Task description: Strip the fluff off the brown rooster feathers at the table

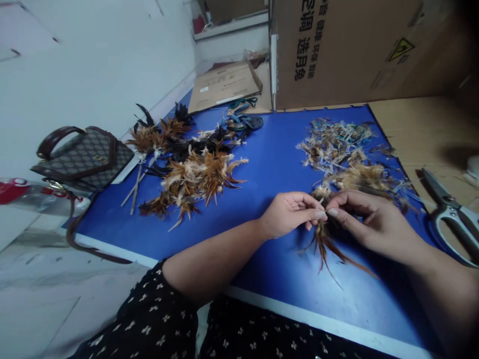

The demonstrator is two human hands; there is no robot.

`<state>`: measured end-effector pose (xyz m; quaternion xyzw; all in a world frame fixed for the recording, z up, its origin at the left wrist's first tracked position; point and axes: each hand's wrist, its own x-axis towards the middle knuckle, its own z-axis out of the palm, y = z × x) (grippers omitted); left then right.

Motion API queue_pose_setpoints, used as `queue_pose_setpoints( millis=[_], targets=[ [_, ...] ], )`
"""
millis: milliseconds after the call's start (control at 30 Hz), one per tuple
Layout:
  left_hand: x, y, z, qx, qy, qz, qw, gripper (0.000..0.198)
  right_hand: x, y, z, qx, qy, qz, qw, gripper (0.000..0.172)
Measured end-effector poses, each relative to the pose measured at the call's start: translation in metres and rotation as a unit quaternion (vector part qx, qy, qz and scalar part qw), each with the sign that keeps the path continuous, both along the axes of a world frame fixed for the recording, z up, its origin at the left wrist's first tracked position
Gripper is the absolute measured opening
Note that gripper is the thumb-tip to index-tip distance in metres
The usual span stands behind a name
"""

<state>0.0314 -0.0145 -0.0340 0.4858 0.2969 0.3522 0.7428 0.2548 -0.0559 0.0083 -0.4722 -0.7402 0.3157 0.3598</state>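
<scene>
My left hand (294, 214) and my right hand (368, 219) meet fingertip to fingertip over the right part of the blue table. Both are closed in a pinch at the pale top of a bunch of brown feathers (325, 243), whose tips hang down towards me. Just behind the hands lies a tan feather heap (361, 177), partly covered by my right hand. Farther back, pale and bluish feather scraps (337, 139) are spread out. Left of my hands rests a pile of brown and cream feather bunches (202, 174).
Scissors (449, 209) lie at the right edge on cardboard. A patterned handbag (86, 157) and a plastic bottle (45, 197) stand at the left. Two thin sticks (136, 189) poke out from darker feathers (160, 132). A big cardboard box (355, 55) walls off the back.
</scene>
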Motion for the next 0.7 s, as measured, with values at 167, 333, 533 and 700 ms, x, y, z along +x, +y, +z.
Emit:
queue_pose_setpoints(
  millis=[167,333,533,700],
  targets=[
    [-0.001,0.004,-0.003,-0.004,-0.021,0.005,1.0,0.056,-0.004,-0.001,-0.002,0.032,-0.019,0.01,0.999,0.032],
    [0.0,0.007,-0.009,0.004,-0.067,0.026,0.997,0.051,-0.007,-0.002,-0.001,0.043,0.0,0.019,0.999,0.03],
    [0.001,0.004,-0.011,0.034,-0.067,0.016,0.997,0.048,-0.006,0.001,-0.01,-0.024,0.051,-0.034,0.998,0.038],
    [0.002,0.002,-0.012,0.073,-0.082,0.006,0.994,0.045,-0.012,0.003,-0.012,-0.095,0.107,-0.023,0.989,0.039]
  ],
)
